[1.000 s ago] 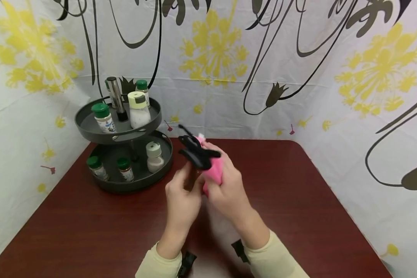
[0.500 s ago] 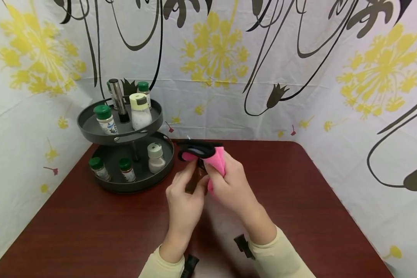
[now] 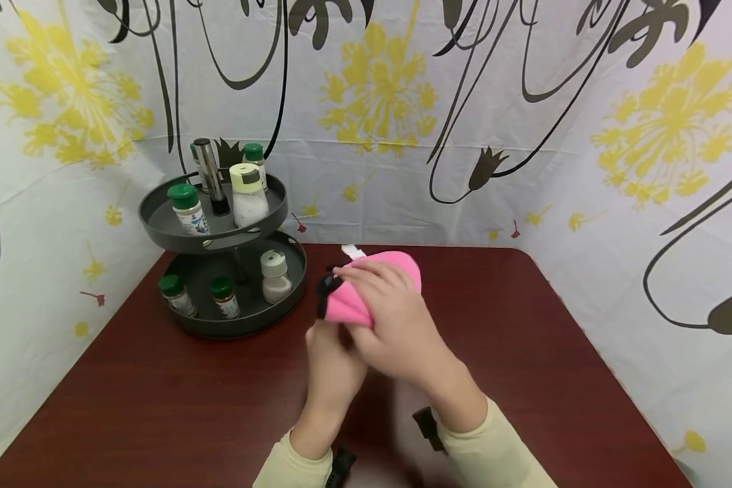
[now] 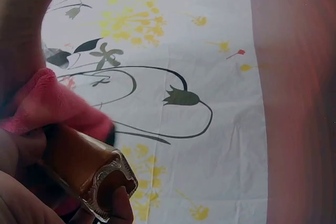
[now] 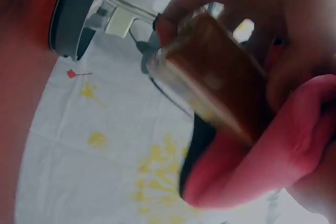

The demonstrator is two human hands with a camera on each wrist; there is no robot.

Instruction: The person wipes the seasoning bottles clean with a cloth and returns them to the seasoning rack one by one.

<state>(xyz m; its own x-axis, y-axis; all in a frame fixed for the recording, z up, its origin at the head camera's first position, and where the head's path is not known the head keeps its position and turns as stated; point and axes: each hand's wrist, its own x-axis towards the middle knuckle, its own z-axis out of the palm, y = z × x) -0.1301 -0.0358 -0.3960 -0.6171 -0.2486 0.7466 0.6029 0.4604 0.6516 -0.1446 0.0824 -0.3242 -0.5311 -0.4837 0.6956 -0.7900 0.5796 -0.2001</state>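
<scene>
In both wrist views a clear glass jar with brown contents [image 4: 79, 166] is tilted, its thick ridged end facing outward. My left hand [image 3: 335, 362] grips the jar, with a fingertip at that end. A pink cloth with black edging [image 3: 399, 266] and a white tag is bunched in my right hand [image 3: 402, 332], its fingers spread over the top. The cloth [image 5: 273, 150] wraps around the other end of the jar [image 5: 215, 72], which it hides. From the head view the jar is covered by the hands and cloth.
A two-tier dark grey round stand [image 3: 219, 329] is at the left of the brown-red table [image 3: 524, 379]. Green-capped jars [image 3: 189, 210], a white shaker [image 3: 249, 196] and a silver cylinder [image 3: 210, 176] stand on it. A patterned white sheet [image 3: 366, 190] surrounds the table.
My right hand has turned over the top with the cloth, so its pink side faces up and the black edging has swung down. The left hand has shifted slightly right.
</scene>
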